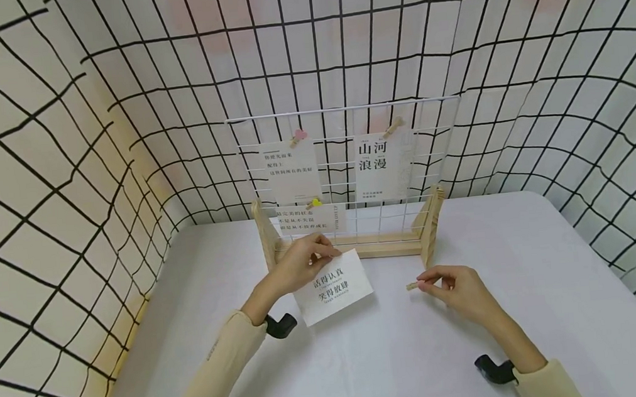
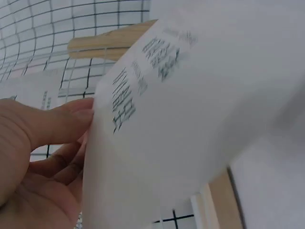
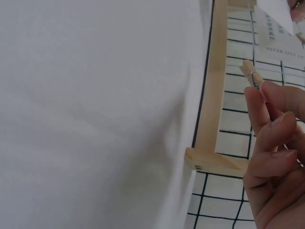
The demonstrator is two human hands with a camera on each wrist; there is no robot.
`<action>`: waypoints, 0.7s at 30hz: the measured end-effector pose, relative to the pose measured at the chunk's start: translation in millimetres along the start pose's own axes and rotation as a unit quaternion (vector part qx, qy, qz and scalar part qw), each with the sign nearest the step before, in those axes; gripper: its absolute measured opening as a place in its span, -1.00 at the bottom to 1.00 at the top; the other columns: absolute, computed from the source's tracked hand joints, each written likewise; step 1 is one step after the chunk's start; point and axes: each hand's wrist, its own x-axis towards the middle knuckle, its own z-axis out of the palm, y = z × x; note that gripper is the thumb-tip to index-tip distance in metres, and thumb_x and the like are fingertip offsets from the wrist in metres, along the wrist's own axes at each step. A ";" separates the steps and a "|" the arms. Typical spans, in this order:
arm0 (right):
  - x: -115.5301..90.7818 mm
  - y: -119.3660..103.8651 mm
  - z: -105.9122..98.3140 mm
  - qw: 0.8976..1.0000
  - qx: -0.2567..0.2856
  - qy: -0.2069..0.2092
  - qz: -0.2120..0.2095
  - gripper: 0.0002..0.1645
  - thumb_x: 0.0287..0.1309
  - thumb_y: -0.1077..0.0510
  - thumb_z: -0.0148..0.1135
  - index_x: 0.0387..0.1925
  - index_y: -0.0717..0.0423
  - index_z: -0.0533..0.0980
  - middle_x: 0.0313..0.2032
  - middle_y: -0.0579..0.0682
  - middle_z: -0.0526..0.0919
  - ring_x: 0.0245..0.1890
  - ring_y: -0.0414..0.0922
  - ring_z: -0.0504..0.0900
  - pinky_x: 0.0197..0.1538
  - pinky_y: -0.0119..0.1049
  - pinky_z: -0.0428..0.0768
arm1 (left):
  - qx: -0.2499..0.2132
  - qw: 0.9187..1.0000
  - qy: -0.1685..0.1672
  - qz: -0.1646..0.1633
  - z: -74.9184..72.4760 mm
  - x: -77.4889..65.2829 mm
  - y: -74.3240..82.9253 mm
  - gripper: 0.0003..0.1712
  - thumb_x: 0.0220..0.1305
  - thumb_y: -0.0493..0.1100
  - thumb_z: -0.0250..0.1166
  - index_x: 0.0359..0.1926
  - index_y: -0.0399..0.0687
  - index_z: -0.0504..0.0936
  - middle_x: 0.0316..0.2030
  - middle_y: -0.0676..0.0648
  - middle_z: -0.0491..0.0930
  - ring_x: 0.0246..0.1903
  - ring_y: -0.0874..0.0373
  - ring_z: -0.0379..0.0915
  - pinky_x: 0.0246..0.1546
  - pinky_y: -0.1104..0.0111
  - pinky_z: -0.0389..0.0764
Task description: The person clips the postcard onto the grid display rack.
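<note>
My left hand (image 1: 305,263) pinches a white card (image 1: 334,291) printed with dark Chinese characters by its upper edge, tilted in front of a small wire grid rack. The left wrist view shows the thumb (image 2: 71,121) on the card's printed face. Off to the right, my right hand (image 1: 459,290) pinches a small wooden clothespin (image 3: 251,74) between thumb and forefinger, above the table. On the white wire grid (image 1: 345,183) hang several cards: one upper left (image 1: 292,172), one upper right (image 1: 383,167) and one lower left (image 1: 311,220), each held by a clothespin.
Wooden feet (image 1: 433,226) and a crossbar (image 1: 379,247) carry the grid at the back of the white-covered table (image 1: 417,354). Black-lined white walls (image 1: 512,80) enclose the back and sides. A black wrist mount (image 1: 494,370) sits at the right cuff, another (image 1: 280,326) at the left.
</note>
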 end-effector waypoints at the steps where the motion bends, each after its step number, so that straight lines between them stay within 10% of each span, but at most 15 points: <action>1: 0.3 -0.3 -1.8 1.000 -0.002 0.004 0.001 -0.82 0.21 0.06 0.50 -0.19 0.02 0.76 -0.58 -0.04 0.56 -0.65 -0.29 0.34 -0.61 -0.41 0.27 | 0.007 1.000 0.007 0.005 1.4 4.2 1.8 -0.75 0.34 -0.46 0.31 -0.03 -0.25 0.80 -0.16 -0.15 0.64 -0.24 0.13 0.49 -0.26 0.51 0.54; 13: 0.7 4.0 -11.3 1.000 0.001 0.014 -0.003 -0.80 0.23 0.05 0.48 -0.15 0.02 0.76 -0.50 0.16 0.66 -0.66 -0.29 0.36 -0.65 -0.39 0.27 | 0.074 0.989 0.104 0.070 17.0 52.9 18.0 -0.80 0.29 -0.47 0.36 -0.12 -0.25 0.80 -0.14 -0.16 0.64 -0.16 0.03 0.55 -0.16 0.36 0.67; 21: 6.3 -1.9 -18.7 0.999 -0.013 0.031 -0.022 -0.83 0.23 0.05 0.48 -0.17 0.00 0.75 -0.59 -0.07 0.55 -0.63 -0.28 0.36 -0.64 -0.39 0.28 | 0.101 0.980 0.140 0.099 20.8 78.4 25.3 -0.87 0.29 -0.45 0.37 -0.17 -0.27 0.79 -0.12 -0.15 0.65 -0.12 0.02 0.65 -0.11 0.35 0.71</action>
